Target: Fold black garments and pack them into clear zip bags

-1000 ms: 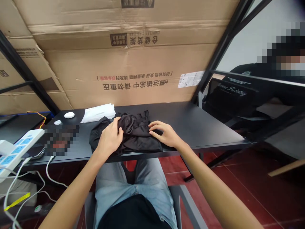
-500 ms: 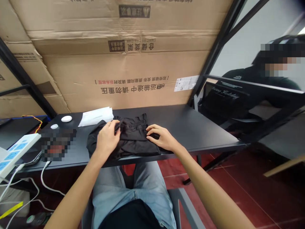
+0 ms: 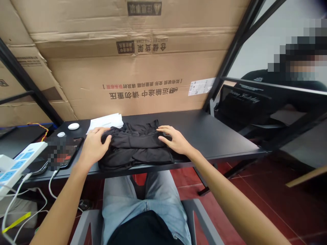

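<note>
A folded black cloth garment (image 3: 135, 148) lies in a loose stack on the black table top (image 3: 217, 136). My left hand (image 3: 94, 146) rests with its fingers on the garment's left edge, holding nothing. My right hand (image 3: 176, 141) lies spread on the garment's right side, fingers apart and not gripping. A stack of white paper (image 3: 105, 122) sits just behind my left hand, partly under the garment's far edge.
A white round puck (image 3: 73, 126), a smaller white disc (image 3: 61, 134) and a partly blurred phone (image 3: 73, 149) lie left. A blue-and-white power strip (image 3: 20, 163) with cables hangs at the table's left end. A large cardboard sheet (image 3: 127, 68) stands behind; a co-worker (image 3: 281, 76) sits right.
The garment's left part, loose and spread before, now lies folded in, making a neater stack. My left hand has moved left to the garment's edge, and my right hand has barely moved.
</note>
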The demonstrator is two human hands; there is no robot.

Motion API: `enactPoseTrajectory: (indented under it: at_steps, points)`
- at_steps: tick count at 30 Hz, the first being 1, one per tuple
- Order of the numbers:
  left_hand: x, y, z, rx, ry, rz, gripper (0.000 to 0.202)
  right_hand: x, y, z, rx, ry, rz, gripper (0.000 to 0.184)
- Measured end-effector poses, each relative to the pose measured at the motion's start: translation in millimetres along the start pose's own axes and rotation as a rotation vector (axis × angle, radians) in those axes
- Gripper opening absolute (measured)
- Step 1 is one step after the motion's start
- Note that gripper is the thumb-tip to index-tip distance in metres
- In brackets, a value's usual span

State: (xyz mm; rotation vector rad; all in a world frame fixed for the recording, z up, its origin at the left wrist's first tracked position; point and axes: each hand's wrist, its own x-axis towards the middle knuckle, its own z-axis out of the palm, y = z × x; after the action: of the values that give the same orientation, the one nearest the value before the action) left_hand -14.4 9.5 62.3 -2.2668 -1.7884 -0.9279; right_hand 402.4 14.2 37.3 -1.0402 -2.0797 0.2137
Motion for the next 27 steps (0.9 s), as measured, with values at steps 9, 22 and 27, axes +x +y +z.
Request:
enactPoseTrajectory:
  at_steps: [9, 22, 27]
  points:
    - [19, 3, 3.9, -0.053, -0.133, 0.132, 0.024, 22, 3, 4, -0.084, 0.013, 0.034, 0.012]
    - [-80, 11, -37.6, -0.186, -0.157, 0.317, 0.035, -48, -50, -40, 0.159, -0.275, -0.135, 0.046]
    - [-85, 13, -12.7, 0.018, -0.322, 0.409, 0.071, -54, -37, -30, 0.115, -0.314, -0.214, 0.022]
